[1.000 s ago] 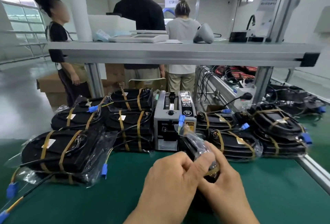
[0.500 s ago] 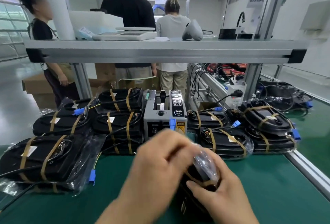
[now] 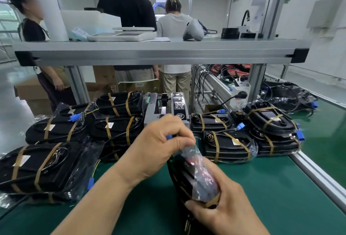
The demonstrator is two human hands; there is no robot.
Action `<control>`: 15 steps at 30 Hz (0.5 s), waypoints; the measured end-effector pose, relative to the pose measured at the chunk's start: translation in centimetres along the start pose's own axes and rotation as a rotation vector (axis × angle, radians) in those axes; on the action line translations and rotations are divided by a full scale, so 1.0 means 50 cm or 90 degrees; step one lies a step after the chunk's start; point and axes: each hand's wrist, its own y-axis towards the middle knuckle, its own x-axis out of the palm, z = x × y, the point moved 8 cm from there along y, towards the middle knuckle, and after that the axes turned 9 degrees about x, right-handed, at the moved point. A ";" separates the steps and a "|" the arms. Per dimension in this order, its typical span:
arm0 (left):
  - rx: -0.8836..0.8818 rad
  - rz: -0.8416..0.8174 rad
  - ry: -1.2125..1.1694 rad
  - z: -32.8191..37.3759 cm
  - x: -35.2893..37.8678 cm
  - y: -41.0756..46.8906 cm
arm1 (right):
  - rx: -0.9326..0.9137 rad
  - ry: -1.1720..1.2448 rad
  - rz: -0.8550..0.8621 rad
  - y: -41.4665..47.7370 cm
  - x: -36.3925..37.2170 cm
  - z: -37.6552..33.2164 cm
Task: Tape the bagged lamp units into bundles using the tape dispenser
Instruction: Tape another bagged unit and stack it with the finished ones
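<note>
Right hand (image 3: pixel 226 216) grips the bagged lamp (image 3: pixel 198 178) at six o'clock; left hand (image 3: pixel 159 148) pinches its bag top, tape dispenser (image 3: pixel 164 105) at twelve

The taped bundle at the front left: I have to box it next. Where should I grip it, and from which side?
Probably from above, across the taped bundle between its two tape bands: it lies flat, and the bands make that part firm. Avoid the loose bag plastic and the blue connector trailing at its right end.
</note>
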 end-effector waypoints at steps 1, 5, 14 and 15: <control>0.013 -0.014 0.035 0.008 -0.002 0.010 | -0.003 -0.002 -0.021 -0.003 0.005 -0.007; 0.002 -0.084 0.102 0.026 0.002 0.031 | 0.027 0.058 -0.030 -0.006 -0.005 -0.007; 0.212 -0.200 0.172 0.164 0.117 -0.002 | -0.019 -0.001 0.029 -0.004 -0.008 0.010; 0.215 -0.152 0.149 0.167 0.109 -0.004 | -0.017 0.002 0.088 -0.004 -0.018 0.015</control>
